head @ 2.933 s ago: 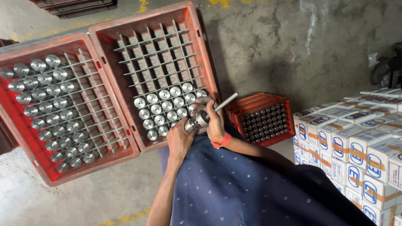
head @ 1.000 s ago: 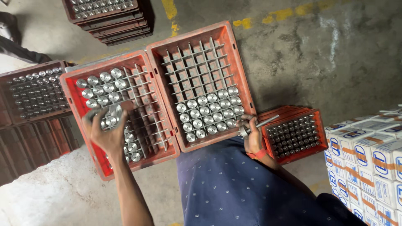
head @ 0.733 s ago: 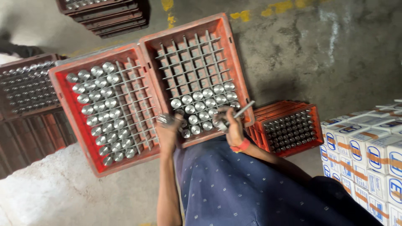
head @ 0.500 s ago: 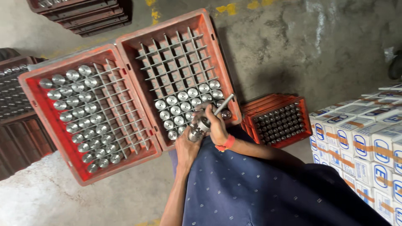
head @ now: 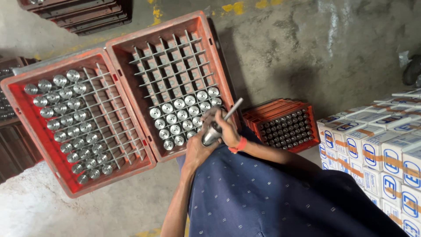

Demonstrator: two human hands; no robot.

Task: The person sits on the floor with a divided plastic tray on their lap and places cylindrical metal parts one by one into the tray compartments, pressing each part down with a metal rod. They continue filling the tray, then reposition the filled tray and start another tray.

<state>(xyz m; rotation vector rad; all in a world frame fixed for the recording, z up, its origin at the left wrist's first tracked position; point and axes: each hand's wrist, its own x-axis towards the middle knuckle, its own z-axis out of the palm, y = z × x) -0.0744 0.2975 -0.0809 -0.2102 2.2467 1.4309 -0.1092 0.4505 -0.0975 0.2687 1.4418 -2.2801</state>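
Shiny machined metal parts (head: pixel 182 115) fill matt red plastic crates (head: pixel 131 48) on rough, stained concrete floor (head: pixel 315 48).

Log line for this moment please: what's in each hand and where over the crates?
left hand: holds metal cylinder | right hand: holds thin rod at cylinder | position: over near edge of right red crate

Upper left: stack of dark crates (head: pixel 81 13) on concrete floor (head: pixel 307 48).
Far left edge: dark crate (head: pixel 6 105), partly cut off.
Right of centre: small orange crate (head: pixel 285 125) of dark parts.
Right edge: stacked white-and-blue cartons (head: pixel 377 145).
Top edge: yellow floor paint (head: pixel 234 6).
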